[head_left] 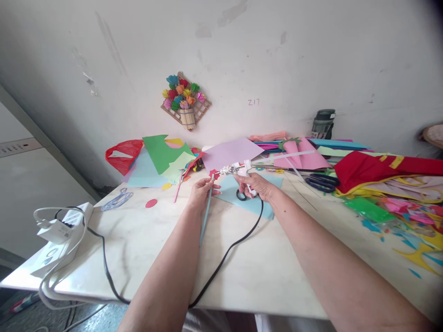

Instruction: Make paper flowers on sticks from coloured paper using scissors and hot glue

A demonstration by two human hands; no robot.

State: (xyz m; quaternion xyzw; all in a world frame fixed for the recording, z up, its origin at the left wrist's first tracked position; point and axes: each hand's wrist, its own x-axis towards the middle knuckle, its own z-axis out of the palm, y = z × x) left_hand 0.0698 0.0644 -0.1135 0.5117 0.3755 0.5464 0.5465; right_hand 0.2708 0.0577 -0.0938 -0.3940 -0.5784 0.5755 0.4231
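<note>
My left hand [202, 192] is closed on a thin light-blue paper stem [206, 214], which slants down past the wrist toward the table. A small red paper flower [214, 174] shows at the stem's top end, just above my fingertips. In my right hand [256, 185] is a white hot glue gun [245, 169], its nozzle pointing left, close to the flower. A long translucent glue stick [285, 157] juts from the gun's rear. Its black cord [238, 242] runs down to the table's front edge. Whether the nozzle touches the flower, I cannot tell.
Blue paper [265, 210] lies under my right hand, with black-handled scissors [241, 195] on it. At left stands a power strip [65, 235] with plugs. Dark scissors [321, 182], a red cloth [374, 168] and paper scraps [415, 251] spread on the right. A bottle [323, 124] stands behind.
</note>
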